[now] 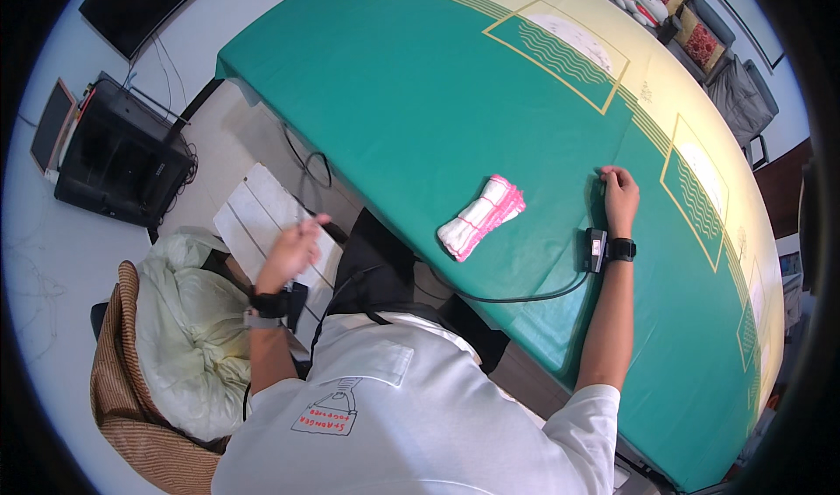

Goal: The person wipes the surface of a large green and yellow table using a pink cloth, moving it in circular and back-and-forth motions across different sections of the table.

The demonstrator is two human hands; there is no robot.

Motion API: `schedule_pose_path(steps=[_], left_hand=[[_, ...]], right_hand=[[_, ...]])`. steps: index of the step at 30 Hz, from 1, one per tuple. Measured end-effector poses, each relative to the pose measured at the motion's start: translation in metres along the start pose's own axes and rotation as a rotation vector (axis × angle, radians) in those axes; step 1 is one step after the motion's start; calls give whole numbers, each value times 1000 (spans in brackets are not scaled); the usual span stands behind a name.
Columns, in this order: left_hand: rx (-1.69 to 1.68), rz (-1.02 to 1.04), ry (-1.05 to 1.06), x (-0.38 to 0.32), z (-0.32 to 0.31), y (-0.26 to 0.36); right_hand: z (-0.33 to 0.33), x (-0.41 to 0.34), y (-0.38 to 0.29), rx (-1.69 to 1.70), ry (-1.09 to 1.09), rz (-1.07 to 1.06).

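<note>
A folded white cloth with pink edges [481, 218] lies on the green tablecloth [394, 121], near the table's front edge. To the right of it, my right hand [619, 196] rests on the table, fingers curled, touching no object but the tablecloth; whether anything small is inside the fingers cannot be told. A black wrist device with a cable [595, 250] is strapped at the right wrist. My left hand [296, 249] hangs off the table's edge to the left, slightly blurred, its fingers partly bent and seemingly empty. It is above a white slatted board [262, 213], with black and grey bands on the wrist.
A brown woven chair [131, 390] holding a pale plastic-like bundle [190, 337] is at my left. Beyond stand a black box-shaped appliance [121, 157] and a wall screen [141, 3]. A black cable [512, 298] crosses the table's front edge. A sofa with cushions [699, 39] is at the far right.
</note>
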State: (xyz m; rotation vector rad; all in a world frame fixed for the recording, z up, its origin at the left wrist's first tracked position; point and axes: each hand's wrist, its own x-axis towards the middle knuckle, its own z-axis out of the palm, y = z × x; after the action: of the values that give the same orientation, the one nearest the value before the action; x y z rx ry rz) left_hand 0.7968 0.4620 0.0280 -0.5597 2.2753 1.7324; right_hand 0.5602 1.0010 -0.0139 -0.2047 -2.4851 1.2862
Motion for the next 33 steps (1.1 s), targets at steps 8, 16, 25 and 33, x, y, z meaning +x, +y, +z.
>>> schedule_pose_path(steps=[8, 16, 25, 33], left_hand=[[549, 368, -750, -9, 142, -9], [458, 378, -1140, -12, 182, 41], [938, 435, -229, 85, 124, -88], [1216, -71, -1134, 110, 211, -169]], right_hand=[[-3, -5, -14, -6, -16, 21], [0, -1, -2, -23, 6, -19], [3, -5, -16, -112, 19, 14], [8, -4, -23, -98, 9, 1]])
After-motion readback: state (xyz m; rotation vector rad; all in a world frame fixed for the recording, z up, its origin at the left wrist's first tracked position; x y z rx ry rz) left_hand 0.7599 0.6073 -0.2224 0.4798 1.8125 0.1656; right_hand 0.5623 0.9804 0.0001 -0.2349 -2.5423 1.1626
